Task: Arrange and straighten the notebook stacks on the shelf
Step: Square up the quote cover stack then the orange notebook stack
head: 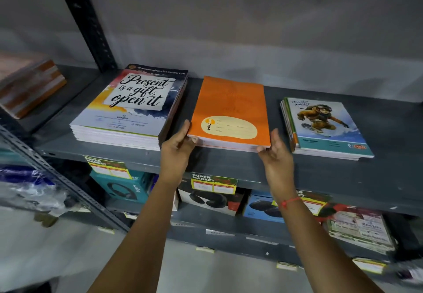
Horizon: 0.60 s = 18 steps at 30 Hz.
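Three notebook stacks lie on the grey shelf [320, 173]. The orange stack [231, 107] is in the middle, its near end at the shelf's front. My left hand [177, 149] grips its near left corner, thumb along the left edge. My right hand [275, 153] touches its near right corner with fingers curled under and beside it. To the left sits a taller stack topped by a "Present is a gift, open it" cover [130, 107]. To the right lies a thin, slightly fanned stack with a cartoon monkey cover [322, 128].
A dark slotted upright [89, 25] stands behind the left stack. Another notebook pile [29, 86] rests on the neighbouring shelf at far left. Below are boxed headphones [123, 187], price tags [212, 184] and a paper pile [359, 228]. A grey wall backs the shelf.
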Motion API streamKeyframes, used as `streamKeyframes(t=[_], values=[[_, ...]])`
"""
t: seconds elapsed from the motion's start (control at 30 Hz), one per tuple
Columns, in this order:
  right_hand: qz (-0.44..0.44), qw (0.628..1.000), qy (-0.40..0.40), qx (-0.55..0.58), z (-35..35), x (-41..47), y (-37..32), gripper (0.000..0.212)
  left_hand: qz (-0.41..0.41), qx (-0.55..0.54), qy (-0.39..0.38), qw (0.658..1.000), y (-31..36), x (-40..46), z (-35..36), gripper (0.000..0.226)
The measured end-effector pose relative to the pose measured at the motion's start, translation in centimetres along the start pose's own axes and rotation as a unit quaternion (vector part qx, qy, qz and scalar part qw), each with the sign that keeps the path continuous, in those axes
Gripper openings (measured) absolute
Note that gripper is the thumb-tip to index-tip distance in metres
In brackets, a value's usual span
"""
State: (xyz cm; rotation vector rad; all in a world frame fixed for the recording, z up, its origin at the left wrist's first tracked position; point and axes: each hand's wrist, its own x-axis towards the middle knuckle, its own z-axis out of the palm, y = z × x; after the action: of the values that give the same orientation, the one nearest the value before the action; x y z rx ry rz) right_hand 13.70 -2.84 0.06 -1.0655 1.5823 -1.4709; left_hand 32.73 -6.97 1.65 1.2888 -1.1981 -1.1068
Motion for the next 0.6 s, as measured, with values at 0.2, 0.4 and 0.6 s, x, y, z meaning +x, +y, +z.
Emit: streamKeyframes(t=[0.2,0.4,0.6], values=[[-0.009,0.999,-0.003,0.037,-0.6,0.3,0.0,0.057,-0.022,-0.037,0.018,0.999,0.4,0.1,0.3,0.046],[-0.002,0.999,0.019,0.029,-0.3,0.7,0.3,0.052,-0.036,-0.059,0.064,0.996,0.0,0.7,0.7,0.045],[-0.006,0.998,0.06,-0.003,0.2,0.7,0.1,0.046,-0.045,-0.044,0.099,0.993,-0.3,1.1,0.8,0.041]])
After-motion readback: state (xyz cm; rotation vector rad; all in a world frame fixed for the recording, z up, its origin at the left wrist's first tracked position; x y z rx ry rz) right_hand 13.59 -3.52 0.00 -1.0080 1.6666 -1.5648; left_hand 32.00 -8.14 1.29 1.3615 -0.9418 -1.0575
